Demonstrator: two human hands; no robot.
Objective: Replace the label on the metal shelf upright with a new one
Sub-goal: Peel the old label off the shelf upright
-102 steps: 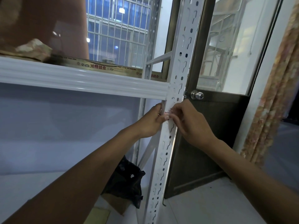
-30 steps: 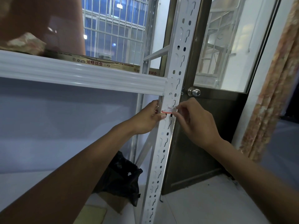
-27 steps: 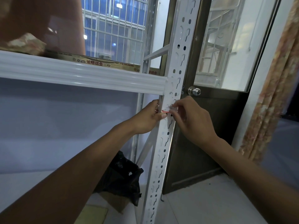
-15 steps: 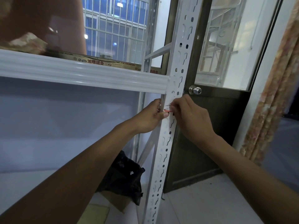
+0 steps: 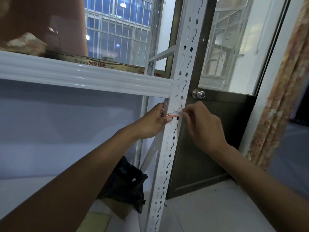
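Label (image 5: 173,114), a small red-edged strip, lies crosswise on the white upright (image 5: 170,139) just below the shelf beam (image 5: 100,77). Left hand (image 5: 150,124) grips the upright, thumb beneath the strip; right hand (image 5: 202,126) pinches its torn right end. Door knob (image 5: 198,94) sits beyond.

A brown cardboard strip (image 5: 107,64) lying on the shelf carries the dark printed characters 鸿朗铝业, and these repeat further to the right. The other small print there is unreadable.
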